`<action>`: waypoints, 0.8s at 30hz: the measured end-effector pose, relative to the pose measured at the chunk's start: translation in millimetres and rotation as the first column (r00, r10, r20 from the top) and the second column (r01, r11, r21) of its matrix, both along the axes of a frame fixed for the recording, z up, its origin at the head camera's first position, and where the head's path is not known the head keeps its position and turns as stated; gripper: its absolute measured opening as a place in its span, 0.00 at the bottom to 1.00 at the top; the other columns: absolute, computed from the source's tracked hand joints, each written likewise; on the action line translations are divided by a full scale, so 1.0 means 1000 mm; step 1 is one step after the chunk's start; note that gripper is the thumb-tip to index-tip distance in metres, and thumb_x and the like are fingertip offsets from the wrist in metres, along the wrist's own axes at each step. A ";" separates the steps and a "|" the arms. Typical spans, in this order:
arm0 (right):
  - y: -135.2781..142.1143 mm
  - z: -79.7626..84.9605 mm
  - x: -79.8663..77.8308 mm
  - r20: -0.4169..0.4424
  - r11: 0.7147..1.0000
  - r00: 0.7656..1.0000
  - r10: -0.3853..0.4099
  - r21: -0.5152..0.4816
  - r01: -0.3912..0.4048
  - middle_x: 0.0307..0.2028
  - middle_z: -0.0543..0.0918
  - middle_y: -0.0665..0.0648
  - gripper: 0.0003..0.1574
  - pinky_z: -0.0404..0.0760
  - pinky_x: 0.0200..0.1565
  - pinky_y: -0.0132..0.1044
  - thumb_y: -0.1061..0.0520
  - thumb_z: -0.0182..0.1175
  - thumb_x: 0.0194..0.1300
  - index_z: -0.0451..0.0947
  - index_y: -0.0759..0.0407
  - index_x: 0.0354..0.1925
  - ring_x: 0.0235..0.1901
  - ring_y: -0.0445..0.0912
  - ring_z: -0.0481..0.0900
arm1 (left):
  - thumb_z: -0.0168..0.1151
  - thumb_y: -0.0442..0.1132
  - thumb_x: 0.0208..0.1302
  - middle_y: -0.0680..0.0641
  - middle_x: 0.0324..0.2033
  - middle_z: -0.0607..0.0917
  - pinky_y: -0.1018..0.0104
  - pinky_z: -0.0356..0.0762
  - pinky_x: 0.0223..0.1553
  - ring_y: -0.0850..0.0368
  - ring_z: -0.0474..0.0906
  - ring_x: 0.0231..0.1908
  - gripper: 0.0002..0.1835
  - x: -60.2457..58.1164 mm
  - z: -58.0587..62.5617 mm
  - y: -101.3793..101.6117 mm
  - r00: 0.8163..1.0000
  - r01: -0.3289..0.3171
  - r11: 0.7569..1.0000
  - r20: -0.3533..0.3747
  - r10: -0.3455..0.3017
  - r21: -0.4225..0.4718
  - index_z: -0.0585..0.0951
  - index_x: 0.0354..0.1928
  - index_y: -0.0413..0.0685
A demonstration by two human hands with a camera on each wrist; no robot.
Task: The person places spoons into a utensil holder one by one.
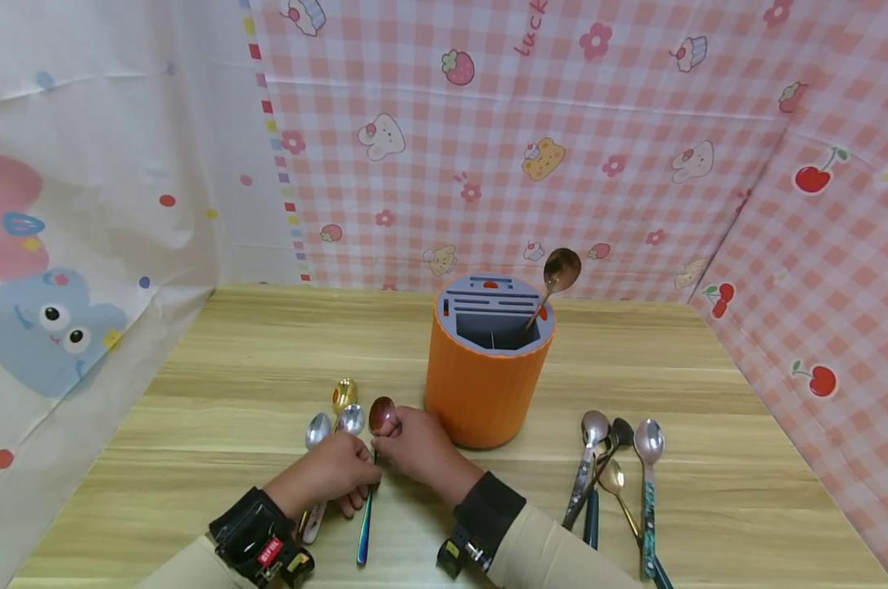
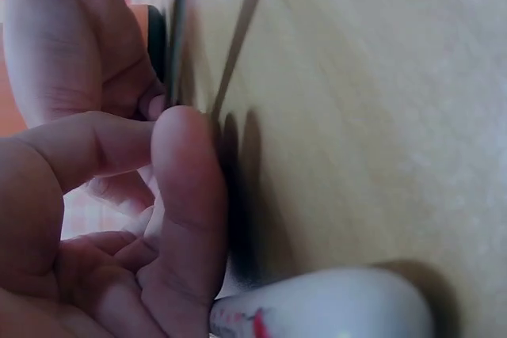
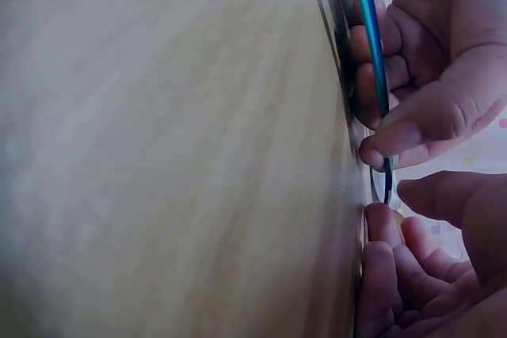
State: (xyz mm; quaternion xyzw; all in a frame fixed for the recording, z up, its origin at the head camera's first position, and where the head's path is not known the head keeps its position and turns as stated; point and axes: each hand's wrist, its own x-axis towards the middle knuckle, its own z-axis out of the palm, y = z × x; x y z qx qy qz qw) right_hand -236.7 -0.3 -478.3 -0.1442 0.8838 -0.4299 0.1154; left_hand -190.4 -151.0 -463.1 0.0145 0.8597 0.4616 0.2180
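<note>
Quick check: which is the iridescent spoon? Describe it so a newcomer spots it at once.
On the wooden table, find the orange utensil holder. On its near left side, the iridescent spoon is pinched in the left grip, rightmost of the spoons there. Its slim blue-green handle sets it apart from the gold spoon and two silver-bowled spoons beside it.

Wood-grain counter [image 1: 259, 343] bearing an upright orange utensil holder [image 1: 480, 388], flanked by three spoons [image 1: 351, 419] and a separate spoon cluster [image 1: 614, 476].
</note>
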 end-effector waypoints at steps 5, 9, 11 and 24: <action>0.001 0.002 0.000 0.079 0.999 0.997 0.013 -0.036 -0.010 0.21 0.77 0.50 0.10 0.68 0.21 0.30 0.59 0.68 0.59 0.74 0.56 0.29 0.20 0.41 0.71 | 0.63 0.31 0.62 0.46 0.15 0.80 0.62 0.82 0.19 0.57 0.78 0.14 0.08 0.002 0.005 -0.002 0.998 0.016 0.997 0.056 -0.020 0.071 0.78 0.26 0.37; 0.002 0.004 -0.001 0.102 0.999 0.995 0.018 -0.048 -0.013 0.21 0.76 0.50 0.10 0.68 0.21 0.30 0.59 0.68 0.59 0.74 0.56 0.29 0.20 0.41 0.70 | 0.61 0.30 0.64 0.46 0.16 0.80 0.62 0.83 0.20 0.57 0.78 0.16 0.07 0.002 0.007 -0.003 0.998 0.015 0.994 0.065 -0.022 0.108 0.78 0.28 0.35; 0.003 0.004 -0.001 0.095 0.999 0.995 0.020 -0.047 -0.015 0.20 0.76 0.49 0.10 0.67 0.20 0.30 0.58 0.68 0.59 0.75 0.56 0.28 0.19 0.40 0.70 | 0.60 0.29 0.65 0.45 0.17 0.80 0.61 0.83 0.21 0.57 0.79 0.16 0.06 0.002 0.006 -0.004 0.998 0.017 0.990 0.057 -0.025 0.137 0.78 0.29 0.34; 0.004 0.006 -0.003 0.121 0.995 0.991 0.056 -0.084 -0.046 0.20 0.77 0.51 0.14 0.64 0.19 0.31 0.52 0.63 0.64 0.82 0.58 0.25 0.16 0.40 0.67 | 0.55 0.24 0.67 0.40 0.26 0.84 0.59 0.85 0.27 0.55 0.81 0.21 0.03 -0.001 0.004 -0.009 0.998 -0.014 0.954 0.056 -0.003 0.300 0.71 0.37 0.35</action>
